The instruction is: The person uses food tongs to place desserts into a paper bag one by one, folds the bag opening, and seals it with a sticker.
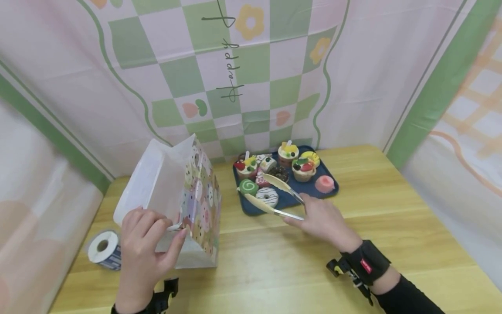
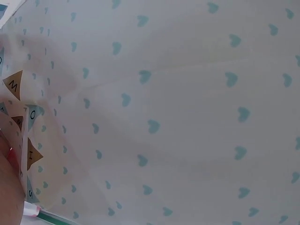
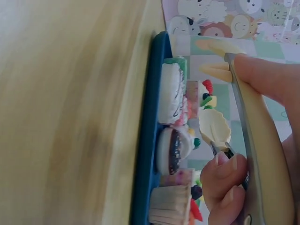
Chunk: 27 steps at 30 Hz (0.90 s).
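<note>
My left hand (image 1: 143, 248) pinches the near edge of a paper gift bag (image 1: 204, 209) between thumb and fingers. The bag stands with its mouth open and has cartoon animals on its right side. In the left wrist view, only a bit of the hand (image 2: 9, 192) shows at the left edge. My right hand (image 1: 323, 220) grips metal tongs (image 1: 289, 214) with cream tips, which are spread apart over the blue tray (image 1: 292, 200). A white striped donut (image 1: 267, 197) lies on the tray between the tips in the head view. Beside it sits a green swirl pastry (image 1: 248, 187).
The tray also bears a chocolate donut (image 1: 280, 173), a fruit tart (image 1: 303, 170), a pink round sweet (image 1: 324, 183) and several other toy cakes. A label roll (image 1: 104, 250) stands left of the bag on the wooden table (image 1: 372, 209). Patterned cloth (image 1: 251, 65) hangs behind.
</note>
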Available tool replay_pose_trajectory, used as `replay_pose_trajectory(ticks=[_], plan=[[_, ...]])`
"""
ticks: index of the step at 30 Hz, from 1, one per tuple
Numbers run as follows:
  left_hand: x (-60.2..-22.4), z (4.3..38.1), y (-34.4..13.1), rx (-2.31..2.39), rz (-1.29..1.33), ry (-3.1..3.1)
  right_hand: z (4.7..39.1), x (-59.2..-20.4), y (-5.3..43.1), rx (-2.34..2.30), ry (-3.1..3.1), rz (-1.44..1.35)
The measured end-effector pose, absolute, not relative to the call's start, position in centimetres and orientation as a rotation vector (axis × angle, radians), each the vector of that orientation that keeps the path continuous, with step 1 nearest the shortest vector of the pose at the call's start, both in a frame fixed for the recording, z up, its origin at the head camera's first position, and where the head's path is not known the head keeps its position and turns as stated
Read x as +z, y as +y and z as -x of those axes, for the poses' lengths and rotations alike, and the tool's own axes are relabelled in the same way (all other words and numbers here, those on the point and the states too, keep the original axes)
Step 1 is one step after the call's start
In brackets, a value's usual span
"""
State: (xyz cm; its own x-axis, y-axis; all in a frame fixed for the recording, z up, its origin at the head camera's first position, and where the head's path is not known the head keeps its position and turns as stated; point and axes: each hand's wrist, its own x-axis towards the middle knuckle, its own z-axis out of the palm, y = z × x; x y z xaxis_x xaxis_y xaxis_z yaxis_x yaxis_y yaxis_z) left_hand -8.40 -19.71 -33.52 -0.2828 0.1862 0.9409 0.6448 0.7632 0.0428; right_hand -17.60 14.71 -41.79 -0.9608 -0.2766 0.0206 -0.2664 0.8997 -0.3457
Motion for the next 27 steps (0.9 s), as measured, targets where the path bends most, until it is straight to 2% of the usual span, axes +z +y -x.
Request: replay_pose_trajectory(ticks=[27], plan=[[-33.5,8.3,-19.5,-0.505,0.625,-1.851,17.7,-43.9,15.8,-0.594,2.966,0.352]])
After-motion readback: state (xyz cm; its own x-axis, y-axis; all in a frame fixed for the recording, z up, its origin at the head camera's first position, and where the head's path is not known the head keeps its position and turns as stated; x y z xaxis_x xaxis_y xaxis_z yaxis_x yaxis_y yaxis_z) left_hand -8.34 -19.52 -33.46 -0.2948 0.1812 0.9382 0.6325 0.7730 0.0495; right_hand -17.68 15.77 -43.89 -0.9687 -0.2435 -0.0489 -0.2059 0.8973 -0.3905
